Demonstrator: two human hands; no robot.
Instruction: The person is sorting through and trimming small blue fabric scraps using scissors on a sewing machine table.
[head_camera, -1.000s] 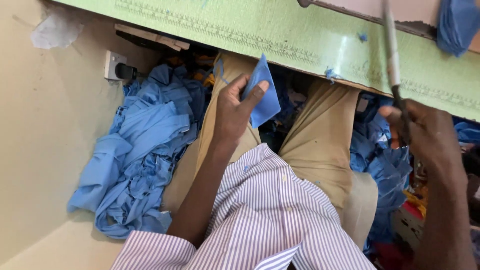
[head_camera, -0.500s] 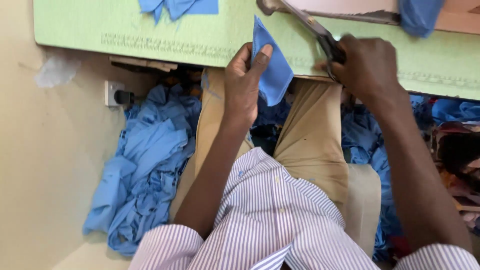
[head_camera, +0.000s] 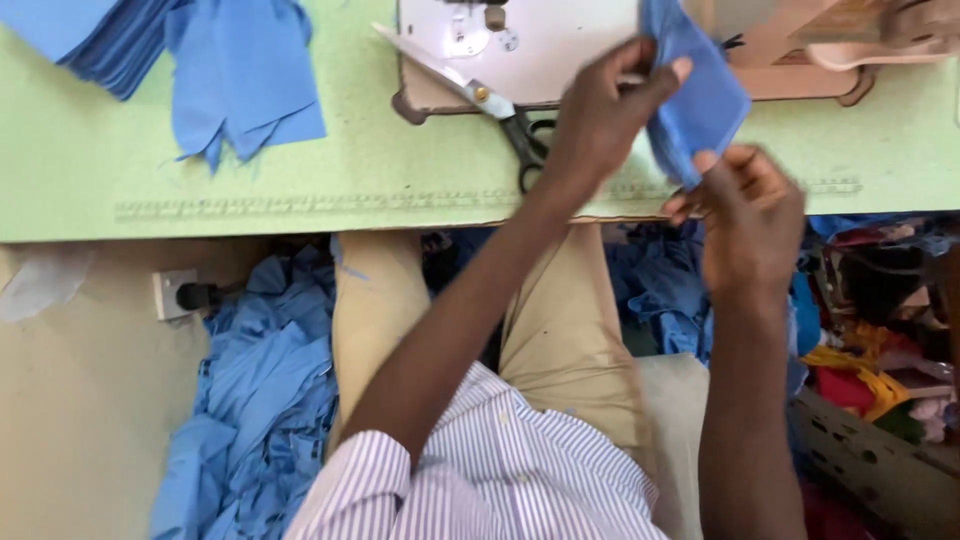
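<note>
A small blue fabric piece (head_camera: 698, 100) is held up over the edge of the green table (head_camera: 300, 190). My left hand (head_camera: 600, 115) pinches its upper left edge with thumb and fingers. My right hand (head_camera: 745, 205) grips its lower corner from below. Black-handled scissors (head_camera: 495, 105) lie on the table just left of my left hand, blades pointing up-left onto the white sewing machine base (head_camera: 530, 50).
Cut blue fabric pieces (head_camera: 235, 75) are stacked at the table's upper left. A heap of blue cloth (head_camera: 260, 400) lies on the floor by a wall socket (head_camera: 178, 295). Mixed coloured scraps (head_camera: 870, 360) sit in a crate at the right.
My right hand has let go of the scissors, which now lie on the table. Both hands have come up over the table and hold the blue piece together. The view has tilted up.
</note>
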